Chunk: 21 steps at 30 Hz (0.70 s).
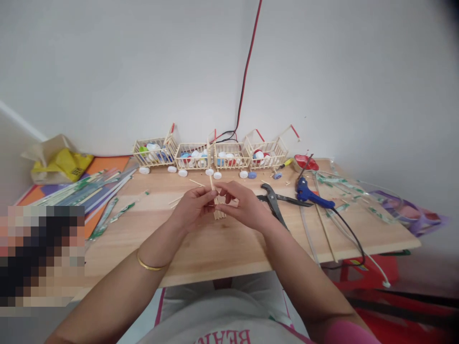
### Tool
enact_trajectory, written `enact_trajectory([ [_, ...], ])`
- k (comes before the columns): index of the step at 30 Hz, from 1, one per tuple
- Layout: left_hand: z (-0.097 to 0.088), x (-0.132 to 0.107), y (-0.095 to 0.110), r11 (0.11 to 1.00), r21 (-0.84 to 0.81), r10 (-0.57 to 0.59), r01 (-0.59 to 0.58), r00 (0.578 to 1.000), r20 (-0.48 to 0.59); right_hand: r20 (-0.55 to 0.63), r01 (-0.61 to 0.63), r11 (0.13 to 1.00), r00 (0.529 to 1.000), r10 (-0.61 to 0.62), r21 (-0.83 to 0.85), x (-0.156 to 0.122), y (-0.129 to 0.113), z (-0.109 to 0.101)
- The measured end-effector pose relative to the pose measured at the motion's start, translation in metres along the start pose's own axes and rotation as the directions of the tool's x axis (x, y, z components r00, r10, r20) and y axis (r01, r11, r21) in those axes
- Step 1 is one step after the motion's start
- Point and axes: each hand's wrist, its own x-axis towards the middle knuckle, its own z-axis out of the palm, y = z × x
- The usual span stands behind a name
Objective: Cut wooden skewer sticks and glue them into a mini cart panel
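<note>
My left hand (195,204) is closed in a pinch on a thin wooden stick (212,183), which points up and away from me. Against its fingertips comes my right hand (241,203), its thumb and fingers curled inward; what lies between them is too small and covered to make out. Just below the fingertips shows a row of short wooden sticks (220,214) side by side, partly hidden by both hands. Whether that row is held or lies on the table, I cannot tell. A few loose sticks (175,200) lie left of my hands.
Several stick-built mini shopping carts (193,157) with bottle-cap wheels line the wall. Pliers (273,198) and a blue glue gun (311,195) with a trailing cord lie right. Plastic-wrapped sticks (89,188) and a yellow bag (66,165) are left. A red dish (306,163) stands behind.
</note>
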Motion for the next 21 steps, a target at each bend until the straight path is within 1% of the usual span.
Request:
enact_trajectory([
  [2,-0.002,0.002,0.002,0.997,-0.053,0.051,-0.057,0.992,-0.112,-0.019,-0.029,0.999,0.999,0.029,0.017,-0.006,0.000,0.003],
  [3,-0.004,0.004,0.004,0.991,-0.086,0.086,-0.104,0.978,-0.192,-0.017,-0.048,0.999,0.999,0.048,0.017,-0.010,0.001,0.003],
  [4,-0.005,0.005,0.006,0.981,-0.115,0.122,-0.159,0.952,-0.279,-0.006,-0.071,0.997,0.997,0.071,0.007,-0.015,0.004,0.002],
  [5,-0.007,0.007,0.009,0.966,-0.132,0.161,-0.222,0.917,-0.365,0.008,-0.095,0.995,0.995,0.095,-0.012,-0.020,0.009,0.000],
  [7,-0.012,0.010,0.015,0.932,-0.125,0.235,-0.340,0.830,-0.506,0.029,-0.145,0.987,0.989,0.148,-0.063,-0.030,0.023,-0.006],
  [9,-0.016,0.012,0.020,0.900,-0.085,0.303,-0.428,0.753,-0.583,0.020,-0.170,0.981,0.985,0.172,-0.091,-0.037,0.040,-0.015],
  [12,-0.020,0.014,0.024,0.850,-0.001,0.411,-0.527,0.664,-0.625,-0.021,-0.190,0.975,0.982,0.188,-0.119,-0.042,0.062,-0.028],
  [14,-0.019,0.013,0.024,0.821,0.065,0.477,-0.567,0.619,-0.624,-0.049,-0.188,0.970,0.982,0.182,-0.157,-0.040,0.067,-0.034],
  [15,-0.018,0.013,0.023,0.814,0.094,0.501,-0.573,0.611,-0.613,-0.054,-0.177,0.968,0.984,0.170,-0.179,-0.038,0.066,-0.035],
  [16,-0.016,0.012,0.023,0.812,0.114,0.517,-0.573,0.615,-0.596,-0.049,-0.157,0.967,0.988,0.150,-0.201,-0.035,0.064,-0.036],
  [19,-0.012,0.010,0.020,0.813,0.150,0.545,-0.563,0.643,-0.538,0.003,-0.045,0.964,0.999,0.047,-0.263,-0.016,0.050,-0.032],
  [20,-0.011,0.009,0.020,0.805,0.165,0.560,-0.570,0.640,-0.526,0.035,0.000,0.960,0.999,0.011,-0.281,-0.007,0.044,-0.028],
  [21,-0.012,0.009,0.020,0.790,0.184,0.584,-0.585,0.624,-0.520,0.076,0.037,0.953,0.997,-0.015,-0.302,0.003,0.039,-0.024],
])
